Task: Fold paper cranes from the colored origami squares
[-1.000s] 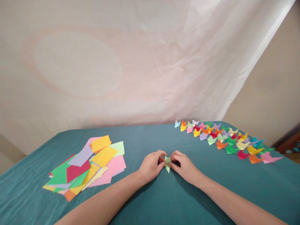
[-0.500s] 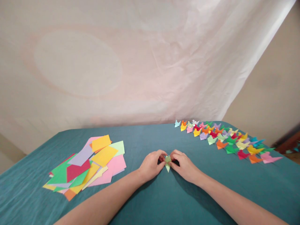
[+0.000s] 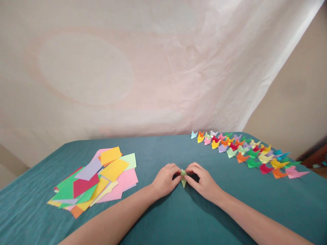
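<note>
A small light-green folded paper [image 3: 183,179] is held near the middle of the table, its pointed end toward me and small peaks at its top. My left hand [image 3: 167,180] pinches its left side between thumb and fingers. From the right, my right hand [image 3: 203,180] grips the other side the same way. The fingertips of both hands cover parts of the paper's edges.
Loose sheets of coloured paper [image 3: 87,185] lie in an overlapping pile on the left. Rows of small folded paper birds [image 3: 241,157] stand at the right. A teal cloth [image 3: 163,224] covers the table, and a pale sheet [image 3: 153,68] hangs behind it.
Both hands stay on the light-green paper with barely any movement. The fingers of my right hand have shifted slightly at its top. The whole view has drifted a little.
</note>
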The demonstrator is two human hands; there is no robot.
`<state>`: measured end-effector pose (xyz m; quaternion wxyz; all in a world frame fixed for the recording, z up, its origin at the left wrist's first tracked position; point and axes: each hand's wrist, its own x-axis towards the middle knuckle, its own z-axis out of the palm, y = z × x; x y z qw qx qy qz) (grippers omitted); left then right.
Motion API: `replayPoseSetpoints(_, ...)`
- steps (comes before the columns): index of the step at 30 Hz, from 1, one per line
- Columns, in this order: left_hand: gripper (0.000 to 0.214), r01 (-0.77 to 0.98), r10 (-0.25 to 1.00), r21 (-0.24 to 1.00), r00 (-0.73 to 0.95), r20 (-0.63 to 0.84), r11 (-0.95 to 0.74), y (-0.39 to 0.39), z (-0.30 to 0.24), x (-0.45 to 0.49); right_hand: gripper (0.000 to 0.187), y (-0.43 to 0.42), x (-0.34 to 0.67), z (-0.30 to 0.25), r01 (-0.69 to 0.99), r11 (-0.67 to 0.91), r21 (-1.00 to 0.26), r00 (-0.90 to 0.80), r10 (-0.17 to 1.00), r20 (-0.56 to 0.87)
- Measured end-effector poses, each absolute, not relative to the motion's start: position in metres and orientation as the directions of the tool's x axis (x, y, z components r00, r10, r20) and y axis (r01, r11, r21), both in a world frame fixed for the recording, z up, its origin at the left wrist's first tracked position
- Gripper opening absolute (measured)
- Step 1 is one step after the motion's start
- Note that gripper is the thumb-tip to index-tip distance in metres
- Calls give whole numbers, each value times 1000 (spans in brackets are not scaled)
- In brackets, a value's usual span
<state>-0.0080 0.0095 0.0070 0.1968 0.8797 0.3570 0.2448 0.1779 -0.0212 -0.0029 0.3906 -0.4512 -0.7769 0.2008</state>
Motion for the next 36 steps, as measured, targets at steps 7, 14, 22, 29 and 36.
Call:
replayPoseSetpoints(7,12,504,710,536,640,293,-677,11,10,-7,15,-19,176,-5,479,507,-717,-276,862,425)
replayPoseSetpoints(14,16,489,721,579,635,277,-652,13,6,-9,13,-22,173,0,456,531,-715,-290,848,444)
replayPoseSetpoints(22,19,477,755,643,605,253,-599,15,3,-9,17,-20,173,-2,439,510,-740,-267,860,434)
replayPoseSetpoints(29,20,452,768,681,585,260,-575,17,0,-9,16,-19,175,-1,428,442,-788,-254,896,364)
replayPoseSetpoints(36,18,431,769,693,573,284,-578,16,0,-9,14,-18,177,0,412,412,-813,-251,909,334)
